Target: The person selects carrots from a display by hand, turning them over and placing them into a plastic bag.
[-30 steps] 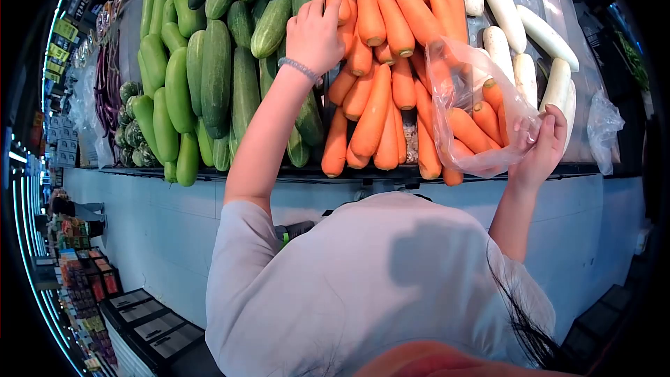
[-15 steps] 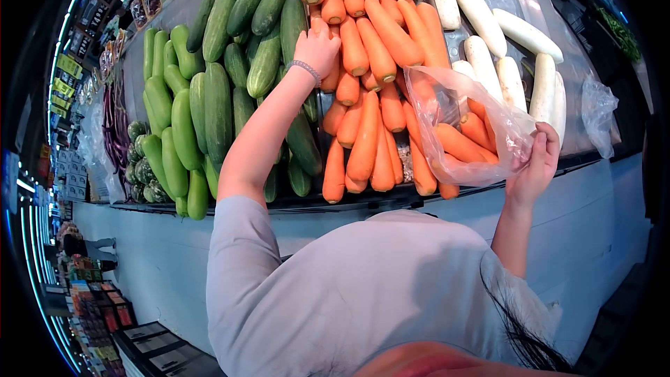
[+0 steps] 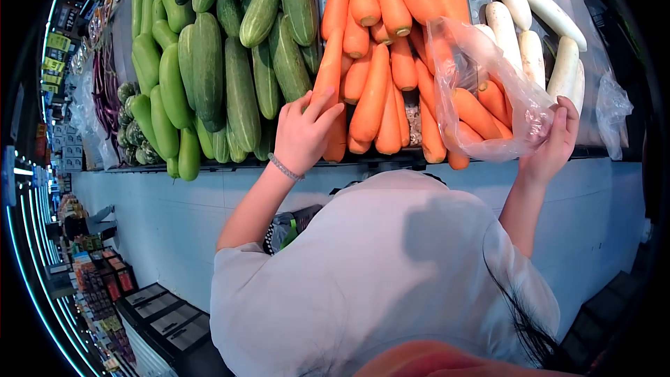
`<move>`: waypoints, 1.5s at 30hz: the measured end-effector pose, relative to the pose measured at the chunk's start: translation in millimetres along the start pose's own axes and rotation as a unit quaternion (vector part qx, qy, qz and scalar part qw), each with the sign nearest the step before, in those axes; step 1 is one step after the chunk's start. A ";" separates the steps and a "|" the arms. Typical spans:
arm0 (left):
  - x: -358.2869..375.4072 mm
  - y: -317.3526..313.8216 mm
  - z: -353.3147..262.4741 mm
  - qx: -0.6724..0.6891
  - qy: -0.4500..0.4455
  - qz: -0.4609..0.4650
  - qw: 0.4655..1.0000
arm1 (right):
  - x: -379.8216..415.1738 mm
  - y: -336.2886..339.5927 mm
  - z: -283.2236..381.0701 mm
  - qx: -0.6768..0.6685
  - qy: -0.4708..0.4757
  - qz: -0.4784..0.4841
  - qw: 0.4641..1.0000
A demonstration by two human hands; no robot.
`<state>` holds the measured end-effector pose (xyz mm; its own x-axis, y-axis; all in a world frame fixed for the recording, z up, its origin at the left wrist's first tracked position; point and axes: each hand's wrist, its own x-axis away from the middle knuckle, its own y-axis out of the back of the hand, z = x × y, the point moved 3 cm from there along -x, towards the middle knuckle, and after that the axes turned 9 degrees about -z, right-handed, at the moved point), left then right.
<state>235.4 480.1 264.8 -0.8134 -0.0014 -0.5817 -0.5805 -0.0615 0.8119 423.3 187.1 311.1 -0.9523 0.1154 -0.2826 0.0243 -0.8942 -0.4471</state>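
Observation:
My left hand is at the near left side of the carrot pile, its fingers around the thick near end of a long carrot. The fingertips are partly hidden against the carrot. My right hand pinches the rim of a clear plastic bag between thumb and fingers. Several carrots show inside the bag, whose mouth gapes toward the left. The bag rests over the right part of the loose carrots and the near white radishes.
Left of the carrots lie cucumbers, then light green gourds and purple eggplants. White radishes are on the right, beside another crumpled clear bag. A dark edge of the display runs in front of my body.
My left hand has come back toward me from the upper carrots, with a long carrot drawn along. The view has shifted; my right hand still holds the bag.

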 end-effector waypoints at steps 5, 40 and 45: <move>39.3 -2.3 -22.2 0.072 0.109 0.016 0.991 | -2.6 -7.8 -9.4 0.027 0.005 0.001 1.000; -281.5 -80.1 151.8 -0.134 0.083 0.033 0.987 | 13.6 25.4 4.8 -0.049 0.000 -0.007 0.999; -228.5 -14.7 138.7 0.184 0.176 -0.195 0.947 | 10.7 31.9 -1.1 -0.028 0.000 -0.019 0.999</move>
<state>424.7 619.7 392.6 -0.5099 -0.3875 -0.7680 -0.8602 0.2263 0.4570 414.1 160.3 292.9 -0.9530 0.1487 -0.2641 0.0049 -0.8637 -0.5041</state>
